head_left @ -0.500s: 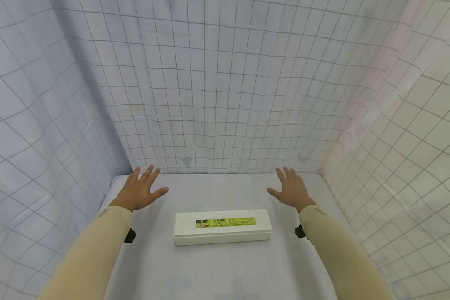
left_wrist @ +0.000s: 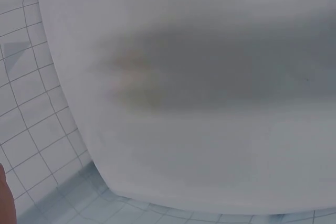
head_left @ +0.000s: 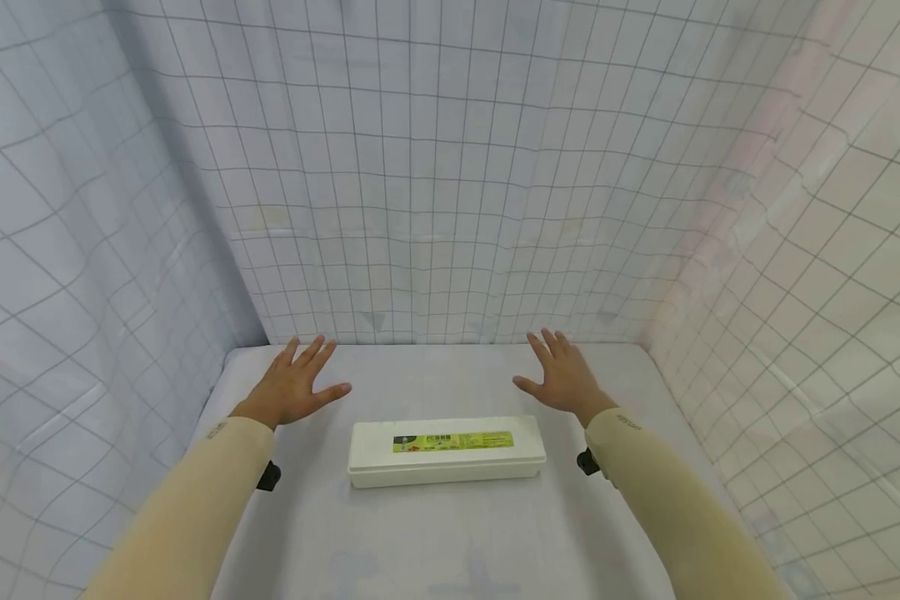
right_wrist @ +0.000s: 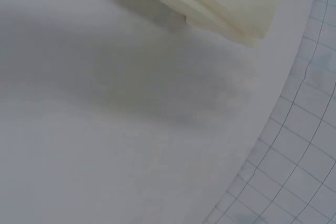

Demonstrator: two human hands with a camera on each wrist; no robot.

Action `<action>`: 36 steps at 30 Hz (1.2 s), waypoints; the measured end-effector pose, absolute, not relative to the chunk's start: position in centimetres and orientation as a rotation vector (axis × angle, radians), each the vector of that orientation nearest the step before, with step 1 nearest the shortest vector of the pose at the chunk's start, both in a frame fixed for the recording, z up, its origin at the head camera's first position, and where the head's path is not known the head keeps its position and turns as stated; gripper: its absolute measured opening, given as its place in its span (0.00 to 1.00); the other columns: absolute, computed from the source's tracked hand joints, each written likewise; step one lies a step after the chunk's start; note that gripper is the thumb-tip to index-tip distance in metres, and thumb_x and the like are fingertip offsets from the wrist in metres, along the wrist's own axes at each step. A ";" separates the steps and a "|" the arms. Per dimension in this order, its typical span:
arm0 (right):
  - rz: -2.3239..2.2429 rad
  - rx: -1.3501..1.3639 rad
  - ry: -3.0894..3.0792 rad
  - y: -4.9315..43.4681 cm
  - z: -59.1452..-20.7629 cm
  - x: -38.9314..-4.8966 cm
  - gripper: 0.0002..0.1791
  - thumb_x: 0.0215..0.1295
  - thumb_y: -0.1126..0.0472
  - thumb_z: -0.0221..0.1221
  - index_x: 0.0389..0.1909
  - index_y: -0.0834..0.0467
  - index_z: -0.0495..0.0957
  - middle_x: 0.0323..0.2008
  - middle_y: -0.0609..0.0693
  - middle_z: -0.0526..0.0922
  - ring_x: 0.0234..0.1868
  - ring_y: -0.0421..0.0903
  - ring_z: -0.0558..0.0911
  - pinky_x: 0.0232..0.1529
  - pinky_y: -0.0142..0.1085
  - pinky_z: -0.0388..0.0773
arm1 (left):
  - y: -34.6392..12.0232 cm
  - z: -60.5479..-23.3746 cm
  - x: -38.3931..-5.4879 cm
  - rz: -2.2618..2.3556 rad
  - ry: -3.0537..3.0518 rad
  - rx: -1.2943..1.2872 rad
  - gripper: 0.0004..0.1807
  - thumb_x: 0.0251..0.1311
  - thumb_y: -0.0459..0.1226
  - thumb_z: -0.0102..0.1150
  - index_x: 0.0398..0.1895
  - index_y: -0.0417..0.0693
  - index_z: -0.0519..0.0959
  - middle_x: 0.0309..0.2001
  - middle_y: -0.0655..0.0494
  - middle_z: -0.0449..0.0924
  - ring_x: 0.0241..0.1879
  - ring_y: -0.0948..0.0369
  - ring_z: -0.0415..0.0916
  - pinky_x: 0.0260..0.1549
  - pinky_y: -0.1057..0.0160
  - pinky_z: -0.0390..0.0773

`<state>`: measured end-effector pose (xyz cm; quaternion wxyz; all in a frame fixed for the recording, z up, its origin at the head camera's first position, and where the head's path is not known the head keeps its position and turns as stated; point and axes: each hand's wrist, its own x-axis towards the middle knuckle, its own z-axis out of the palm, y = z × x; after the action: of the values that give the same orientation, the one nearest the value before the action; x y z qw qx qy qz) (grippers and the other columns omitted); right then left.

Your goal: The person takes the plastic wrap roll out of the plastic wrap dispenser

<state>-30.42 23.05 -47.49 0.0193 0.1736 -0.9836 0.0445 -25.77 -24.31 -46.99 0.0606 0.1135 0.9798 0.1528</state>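
A long white cling film box (head_left: 450, 475) with a yellow-green label lies crosswise on the white table (head_left: 420, 542). My left hand (head_left: 288, 389) hovers beyond its left end, palm down with the fingers spread. Over by the right end, my right hand (head_left: 566, 379) is held out the same way, thumb pointing inward. Neither hand touches the box. Only a sliver of a finger (left_wrist: 6, 203) shows at the edge of the left wrist view. One end of the box (right_wrist: 220, 3) appears at the top of the right wrist view, where the right hand itself is out of sight.
White sheets with a dark grid pattern hang at the back (head_left: 435, 208), the left (head_left: 60, 292) and the right (head_left: 817, 317) of the table. Soft shadows of the arms fall across the tabletop. Both arms wear pale yellow sleeves with a black device under each wrist.
Both hands have drifted slightly inward: the left one to the right, the right one to the left. The box stays where it was.
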 end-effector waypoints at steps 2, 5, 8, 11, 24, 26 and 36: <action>0.144 0.570 -3.047 22.6 -47.7 -30.4 0.52 0.68 0.28 0.52 0.82 0.56 0.50 0.81 0.63 0.52 0.81 0.67 0.52 0.78 0.65 0.56 | -24.3 -47.3 -25.7 0.471 2.964 0.353 0.56 0.64 0.72 0.47 0.84 0.50 0.45 0.84 0.41 0.40 0.79 0.29 0.31 0.77 0.28 0.36; 0.155 0.616 -3.037 22.0 -48.2 -30.4 0.52 0.68 0.28 0.52 0.82 0.54 0.50 0.81 0.62 0.52 0.81 0.66 0.52 0.79 0.64 0.55 | -24.1 -47.9 -25.5 0.504 2.950 0.370 0.59 0.60 0.73 0.51 0.84 0.50 0.45 0.84 0.41 0.41 0.79 0.29 0.34 0.76 0.26 0.40; 0.176 0.653 -3.037 21.4 -48.6 -30.2 0.52 0.68 0.28 0.52 0.82 0.53 0.49 0.82 0.61 0.52 0.82 0.65 0.51 0.79 0.63 0.54 | -23.9 -48.6 -25.3 0.519 2.928 0.374 0.62 0.56 0.75 0.54 0.84 0.52 0.44 0.84 0.43 0.41 0.80 0.30 0.35 0.75 0.26 0.43; 0.200 0.677 -3.043 20.8 -49.0 -30.0 0.52 0.68 0.27 0.52 0.83 0.51 0.49 0.82 0.60 0.51 0.82 0.64 0.51 0.80 0.63 0.54 | -23.6 -49.2 -25.0 0.537 2.911 0.380 0.64 0.53 0.75 0.57 0.84 0.51 0.45 0.83 0.42 0.43 0.79 0.29 0.38 0.74 0.24 0.46; 0.334 0.756 -3.099 18.6 -50.6 -28.6 0.52 0.68 0.27 0.52 0.83 0.50 0.47 0.83 0.58 0.48 0.83 0.62 0.48 0.81 0.62 0.51 | -23.7 -51.3 -24.1 0.619 2.829 0.323 0.70 0.45 0.74 0.66 0.84 0.50 0.46 0.83 0.44 0.49 0.79 0.33 0.44 0.73 0.27 0.55; 0.347 0.770 -3.108 18.3 -50.8 -28.4 0.52 0.68 0.26 0.52 0.83 0.50 0.47 0.83 0.57 0.47 0.83 0.62 0.48 0.81 0.62 0.50 | -23.7 -51.9 -23.8 0.607 2.820 0.321 0.72 0.43 0.75 0.67 0.84 0.50 0.46 0.82 0.43 0.50 0.79 0.32 0.45 0.73 0.27 0.56; 0.397 0.812 -3.140 17.0 -51.5 -27.5 0.53 0.66 0.27 0.55 0.83 0.48 0.47 0.83 0.55 0.49 0.83 0.60 0.49 0.82 0.60 0.50 | -23.7 -54.2 -22.9 0.585 2.792 0.328 0.77 0.35 0.76 0.70 0.83 0.48 0.46 0.77 0.33 0.58 0.77 0.31 0.51 0.70 0.29 0.62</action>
<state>-27.49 16.96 -51.51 -0.0631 0.2479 -0.9591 0.1212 -22.90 -23.73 -54.19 0.1348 0.1131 0.9635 0.2018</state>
